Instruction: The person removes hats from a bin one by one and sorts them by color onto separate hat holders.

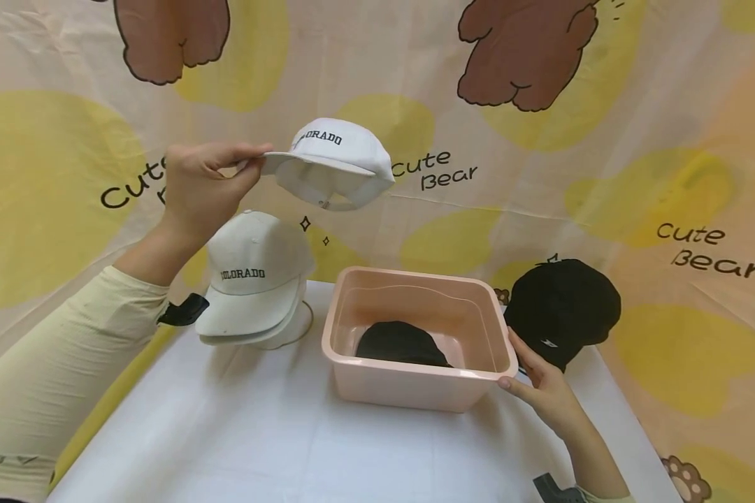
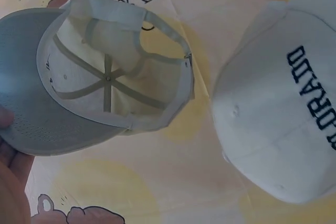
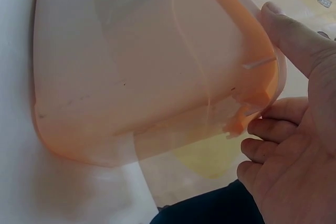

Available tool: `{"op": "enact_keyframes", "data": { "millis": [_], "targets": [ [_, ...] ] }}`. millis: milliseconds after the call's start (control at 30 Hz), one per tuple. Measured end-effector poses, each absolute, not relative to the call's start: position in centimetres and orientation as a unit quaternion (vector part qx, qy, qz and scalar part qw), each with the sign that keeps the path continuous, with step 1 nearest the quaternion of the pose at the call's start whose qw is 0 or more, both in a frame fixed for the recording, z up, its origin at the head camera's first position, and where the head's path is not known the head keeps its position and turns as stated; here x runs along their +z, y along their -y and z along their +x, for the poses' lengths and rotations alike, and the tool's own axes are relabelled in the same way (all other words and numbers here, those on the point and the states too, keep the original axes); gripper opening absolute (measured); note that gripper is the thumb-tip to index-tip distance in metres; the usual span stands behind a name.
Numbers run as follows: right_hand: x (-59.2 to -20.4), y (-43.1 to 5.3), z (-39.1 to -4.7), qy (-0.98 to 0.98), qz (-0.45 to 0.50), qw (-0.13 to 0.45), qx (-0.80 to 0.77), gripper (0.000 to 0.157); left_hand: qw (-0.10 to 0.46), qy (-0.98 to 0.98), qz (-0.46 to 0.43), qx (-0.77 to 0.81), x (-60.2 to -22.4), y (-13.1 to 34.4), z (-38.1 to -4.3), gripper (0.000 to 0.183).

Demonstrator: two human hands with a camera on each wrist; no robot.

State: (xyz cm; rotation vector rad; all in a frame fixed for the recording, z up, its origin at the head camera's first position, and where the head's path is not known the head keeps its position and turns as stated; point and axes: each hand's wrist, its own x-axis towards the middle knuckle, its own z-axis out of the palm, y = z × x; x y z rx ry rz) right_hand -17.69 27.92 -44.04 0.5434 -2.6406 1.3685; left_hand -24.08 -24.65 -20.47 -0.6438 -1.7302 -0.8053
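My left hand pinches the brim of a white baseball cap between thumb and fingers, holding it up above the table. The left wrist view looks into that cap's hollow underside, with its back strap on the far side. With thumb and curled fingers, my right hand grips the right front corner of a pink plastic bin by its rim. Inside the bin lies a black cap, partly hidden by the front wall.
White caps lettered COLORADO sit stacked at the left of the white table, brims toward me. Another black cap stands at the right behind my right hand. A printed bear cloth hangs behind the table.
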Motion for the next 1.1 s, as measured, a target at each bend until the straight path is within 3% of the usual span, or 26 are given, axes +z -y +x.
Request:
{"op": "enact_keyframes", "data": {
  "millis": [1100],
  "targets": [
    [-43.9,-28.2,-17.6,0.858,0.194,0.053,0.472,0.085,0.606,0.714,-0.211,-0.279,-28.8,31.1,-24.3,0.019]
  ]
}}
